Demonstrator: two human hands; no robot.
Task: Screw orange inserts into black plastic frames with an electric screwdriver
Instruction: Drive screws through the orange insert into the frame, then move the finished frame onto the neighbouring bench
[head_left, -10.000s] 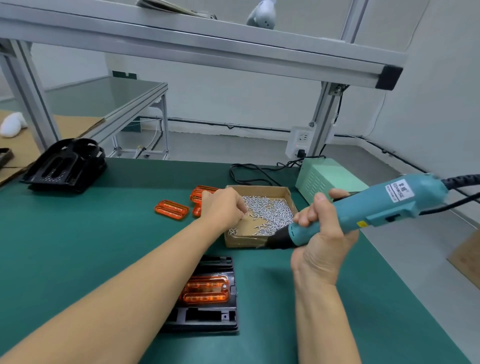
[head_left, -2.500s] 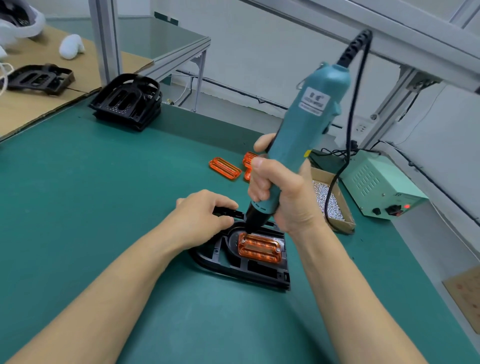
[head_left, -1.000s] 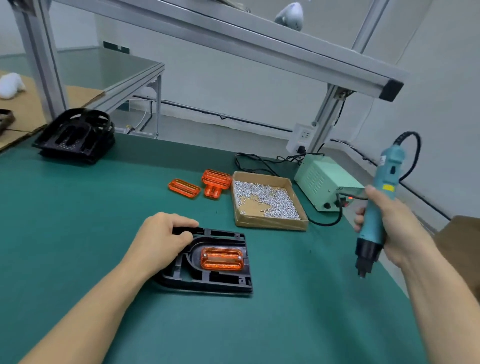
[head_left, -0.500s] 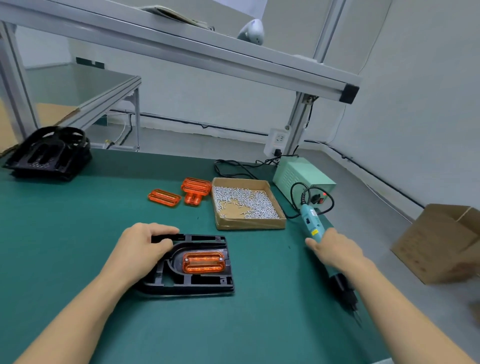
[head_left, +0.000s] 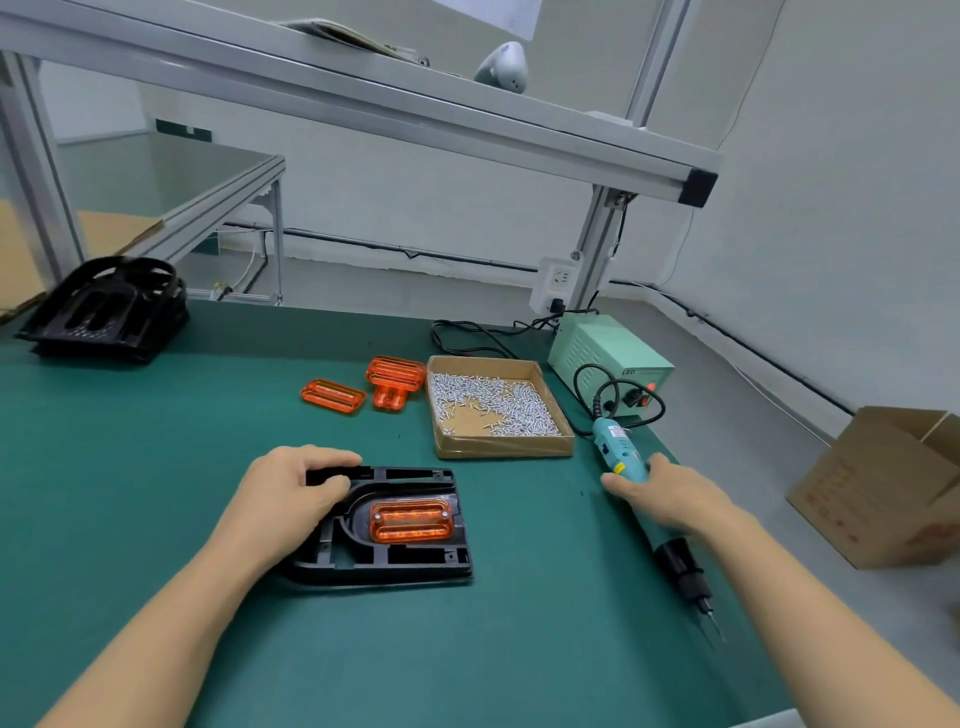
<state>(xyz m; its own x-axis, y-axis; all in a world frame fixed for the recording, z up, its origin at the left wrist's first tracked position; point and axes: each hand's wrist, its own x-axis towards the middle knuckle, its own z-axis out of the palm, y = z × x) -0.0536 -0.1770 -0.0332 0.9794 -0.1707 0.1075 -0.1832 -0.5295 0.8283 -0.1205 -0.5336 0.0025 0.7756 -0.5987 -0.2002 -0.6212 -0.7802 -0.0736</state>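
At mat's right edge (head_left: 613, 675), screwdriver (head_left: 621, 457) under right hand (head_left: 670, 499).

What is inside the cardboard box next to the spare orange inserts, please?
The cardboard box holds loose silver screws, spread thinly, with bare cardboard showing near its left front corner. Whatever lies beneath the denser screws is covered.

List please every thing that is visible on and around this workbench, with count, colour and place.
Black plastic frame: one, near centre of the mat.
Orange insert: one, seated in that frame.
Loose orange inserts: about three, behind the frame.
Cardboard tray of silver screws: one, right of them.
Teal electric screwdriver: one, right mat edge.
Pale green power box: one, far right.
Stacked black frames: far left.
Brown carton: one, on the floor.
Left hand: holds the frame.
Right hand: on the screwdriver.
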